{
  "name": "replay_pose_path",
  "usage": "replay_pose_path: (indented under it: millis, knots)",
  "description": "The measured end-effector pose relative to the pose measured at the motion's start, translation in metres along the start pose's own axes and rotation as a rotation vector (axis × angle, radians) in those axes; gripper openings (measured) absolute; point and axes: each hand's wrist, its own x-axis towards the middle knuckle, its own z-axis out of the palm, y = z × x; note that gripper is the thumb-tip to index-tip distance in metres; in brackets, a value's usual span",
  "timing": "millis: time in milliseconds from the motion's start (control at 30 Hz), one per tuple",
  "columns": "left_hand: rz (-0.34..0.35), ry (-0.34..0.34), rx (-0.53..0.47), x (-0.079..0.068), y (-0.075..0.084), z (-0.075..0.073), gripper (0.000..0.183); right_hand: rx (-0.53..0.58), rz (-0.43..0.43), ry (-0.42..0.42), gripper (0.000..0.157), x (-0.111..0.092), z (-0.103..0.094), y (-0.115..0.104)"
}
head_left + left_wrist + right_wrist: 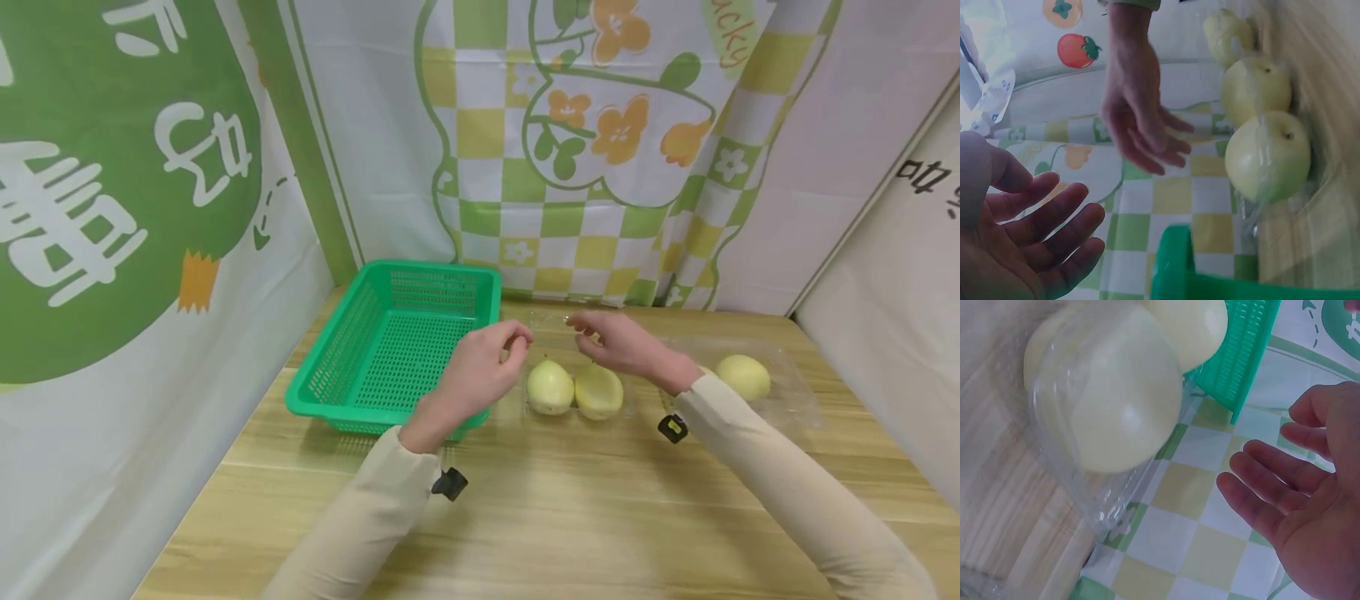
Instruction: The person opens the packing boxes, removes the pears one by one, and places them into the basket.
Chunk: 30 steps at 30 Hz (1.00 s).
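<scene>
My left hand [480, 371] is raised beside the right rim of a green plastic basket [408, 350], its fingers loosely bent with nothing between them. My right hand [618, 340], also holding nothing, hovers behind two pale yellow-green pears [550, 387] that sit side by side in clear plastic packaging [626, 404]. In the right wrist view, the relaxed fingers [1269, 484] of that hand are apart from the pears [1122, 400] and the thin clear plastic. Both hands appear in the left wrist view, separate from the row of pears [1267, 156].
Farther right, partly behind the right forearm, another pale pear [742, 377] rests in a second clear plastic container [798, 392]. The wooden tabletop [570, 517] runs back to a printed cloth curtain [487, 167], with cloth walls at both sides.
</scene>
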Motion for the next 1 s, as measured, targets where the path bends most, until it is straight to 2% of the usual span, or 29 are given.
replay_pose_path:
  millis: [167,433,733,1000]
  knots:
    - [0.005,0.061,-0.001,-0.001,-0.008,-0.019,0.025,-0.009,-0.037,0.003,0.032,0.0,0.007,-0.006]
    - [-0.072,0.096,-0.052,-0.011,-0.024,-0.054,0.027,-0.045,-0.079,0.005,0.037,-0.002,0.018,-0.015]
    - [-0.167,0.156,-0.039,-0.021,-0.053,-0.089,0.027,-0.063,-0.071,-0.017,0.044,-0.002,0.03,-0.021]
    - [-0.241,0.15,-0.088,-0.022,-0.089,-0.108,0.033,-0.075,-0.048,-0.025,0.045,-0.005,0.041,-0.025]
